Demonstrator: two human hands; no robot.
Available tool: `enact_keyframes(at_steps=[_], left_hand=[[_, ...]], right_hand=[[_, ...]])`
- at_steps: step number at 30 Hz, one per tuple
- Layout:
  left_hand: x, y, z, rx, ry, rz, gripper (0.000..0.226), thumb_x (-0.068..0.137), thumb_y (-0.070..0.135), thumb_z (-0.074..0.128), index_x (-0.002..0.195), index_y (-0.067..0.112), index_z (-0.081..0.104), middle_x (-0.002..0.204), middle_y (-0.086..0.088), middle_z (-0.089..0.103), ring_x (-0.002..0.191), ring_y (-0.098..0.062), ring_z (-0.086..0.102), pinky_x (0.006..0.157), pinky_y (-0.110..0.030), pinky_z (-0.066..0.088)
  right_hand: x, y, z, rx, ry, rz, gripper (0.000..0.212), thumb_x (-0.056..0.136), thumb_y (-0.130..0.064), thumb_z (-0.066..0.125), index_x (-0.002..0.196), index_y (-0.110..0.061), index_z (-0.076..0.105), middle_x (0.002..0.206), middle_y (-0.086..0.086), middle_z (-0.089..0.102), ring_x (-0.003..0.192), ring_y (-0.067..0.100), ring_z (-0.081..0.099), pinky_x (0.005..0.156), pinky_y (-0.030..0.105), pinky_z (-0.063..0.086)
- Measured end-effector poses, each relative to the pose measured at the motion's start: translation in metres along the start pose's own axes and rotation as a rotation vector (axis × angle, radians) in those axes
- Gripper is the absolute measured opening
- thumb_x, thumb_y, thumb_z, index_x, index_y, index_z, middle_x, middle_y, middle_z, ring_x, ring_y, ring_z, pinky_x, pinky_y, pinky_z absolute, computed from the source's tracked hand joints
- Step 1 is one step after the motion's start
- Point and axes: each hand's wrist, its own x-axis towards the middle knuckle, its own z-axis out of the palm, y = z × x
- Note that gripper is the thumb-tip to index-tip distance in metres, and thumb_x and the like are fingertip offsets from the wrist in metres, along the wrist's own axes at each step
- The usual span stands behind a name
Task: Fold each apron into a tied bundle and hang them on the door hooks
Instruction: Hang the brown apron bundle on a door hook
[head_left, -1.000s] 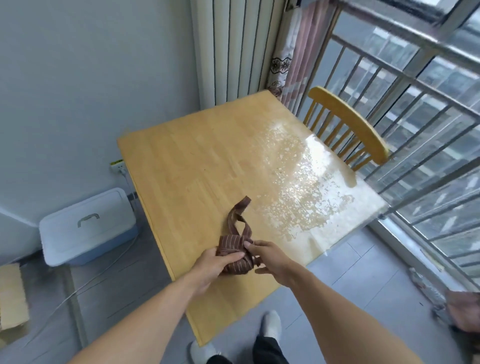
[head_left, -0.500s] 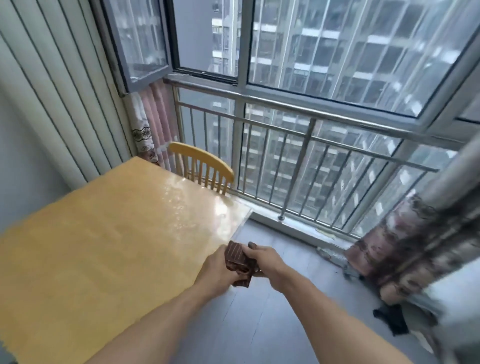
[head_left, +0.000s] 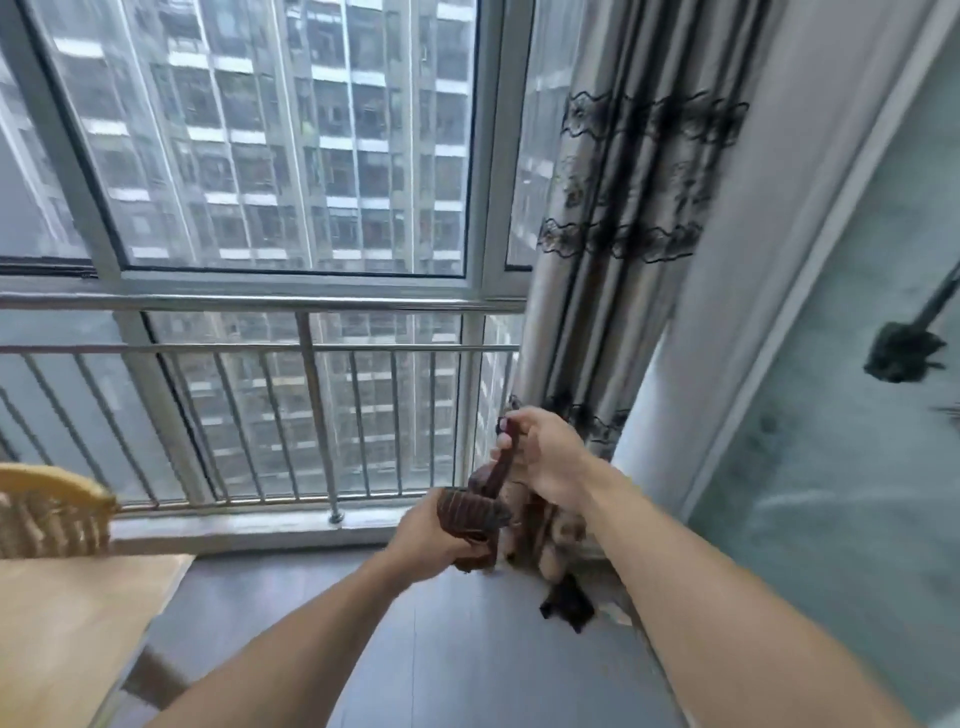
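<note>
A second ago I had the apron bundle (head_left: 470, 514) down on the surface (head_left: 67, 618), both hands working the knot; now it is off the wood and carried in the air in front of the window railing (head_left: 260, 348), with the view swung well away from the surface, which shows only at the lower left beside the chair back (head_left: 52, 499). My left hand (head_left: 431, 540) has its grip curled round the striped brown roll from below, and my right hand (head_left: 545, 457) pinches the strap (head_left: 496, 475) that rises from it, fingers closed on the strap's upper end and drawing it up and to the right, so the strap runs taut between the two hands. The bundle sits just in front of the patterned curtain (head_left: 623, 234), apart from the floor. I read the change as the folding and tying being finished for this apron and the carry toward the door having begun; the raised strap looks to me like the loop being readied for a hook. No hook is in view that I can make out: a dark blurred shape (head_left: 901, 356) sits on the pale panel at the right, too smeared to name. Some dark thing (head_left: 566, 608) lies on the floor by the curtain hem.
</note>
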Motion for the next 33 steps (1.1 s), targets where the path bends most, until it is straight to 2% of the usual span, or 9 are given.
enact_keyframes(at_steps=[3,5,12,15,19,23,27,30,33], left_hand=[[0.037,0.036,0.036,0.083,-0.092,0.059,0.066,0.051,0.013,0.096,0.106,0.026,0.061,0.094,0.003,0.075,0.086,-0.009,0.073,0.074,-0.028,0.063],[0.06,0.051,0.056,0.117,-0.2,0.061,0.07,0.049,0.012,0.097,0.107,0.029,0.061,0.097,0.003,0.075,0.092,-0.012,0.073,0.079,-0.031,0.063],[0.132,0.128,0.121,0.135,-0.388,0.149,0.066,0.055,0.009,0.097,0.109,0.022,0.061,0.101,0.003,0.074,0.095,-0.008,0.07,0.09,-0.029,0.058],[0.165,0.181,0.139,0.156,-0.655,0.182,0.076,0.06,0.001,0.093,0.12,0.026,0.054,0.106,0.001,0.072,0.096,-0.007,0.07,0.087,-0.022,0.056],[0.196,0.271,0.158,0.165,-0.904,0.221,0.122,0.054,0.032,0.098,0.154,0.039,0.028,0.152,-0.005,0.046,0.138,-0.024,0.047,0.12,-0.047,0.03],[0.193,0.38,0.195,-0.062,-0.911,0.418,0.048,0.076,0.041,0.085,0.118,0.033,0.064,0.121,0.015,0.068,0.119,-0.008,0.059,0.119,-0.037,0.031],[0.17,0.473,0.241,-0.333,-0.821,0.537,0.031,0.089,0.028,0.074,0.11,0.005,0.073,0.103,-0.009,0.078,0.096,-0.02,0.074,0.103,-0.043,0.052],[0.15,0.522,0.264,-0.429,-0.641,0.617,0.016,0.098,0.014,0.063,0.106,0.002,0.071,0.09,-0.013,0.078,0.078,-0.023,0.075,0.084,-0.043,0.062],[0.141,0.563,0.294,-0.41,-0.477,0.741,0.015,0.102,0.011,0.057,0.106,0.005,0.07,0.093,-0.012,0.076,0.073,-0.022,0.073,0.073,-0.041,0.063]], right_hand=[[-0.01,-0.062,-0.051,0.109,-0.025,-0.095,0.03,0.102,-0.035,0.054,0.078,-0.016,0.062,0.062,0.0,0.047,0.059,0.018,0.048,0.073,0.034,0.044],[-0.011,-0.103,-0.076,0.119,0.028,-0.17,0.028,0.103,-0.034,0.053,0.085,-0.016,0.063,0.06,-0.001,0.047,0.054,0.016,0.047,0.066,0.03,0.042],[-0.019,-0.215,-0.147,-0.314,0.173,-0.233,0.012,0.104,-0.021,0.053,0.099,-0.01,0.057,0.067,0.004,0.054,0.051,0.015,0.049,0.051,0.024,0.049],[-0.016,-0.255,-0.172,-0.424,0.201,-0.254,0.012,0.104,-0.021,0.056,0.095,-0.013,0.058,0.071,0.004,0.057,0.054,0.015,0.051,0.051,0.024,0.049],[-0.03,-0.297,-0.199,-0.504,0.232,-0.263,0.013,0.104,-0.023,0.057,0.099,-0.01,0.059,0.074,0.003,0.059,0.063,0.016,0.053,0.06,0.029,0.051],[-0.058,-0.331,-0.234,-0.604,0.335,-0.317,0.014,0.101,-0.025,0.062,0.101,-0.01,0.061,0.078,0.004,0.061,0.061,0.016,0.057,0.063,0.031,0.053],[-0.098,-0.363,-0.281,-0.709,0.491,-0.356,0.011,0.102,-0.02,0.06,0.103,-0.009,0.061,0.074,0.003,0.058,0.055,0.014,0.051,0.052,0.026,0.047],[-0.127,-0.383,-0.313,-0.811,0.67,-0.339,0.019,0.1,-0.015,0.063,0.111,0.0,0.065,0.073,0.005,0.061,0.054,0.015,0.056,0.054,0.029,0.051],[-0.153,-0.4,-0.347,-0.992,0.959,-0.41,0.008,0.091,-0.002,0.065,0.095,-0.006,0.071,0.072,0.007,0.069,0.051,0.016,0.065,0.053,0.032,0.056]])
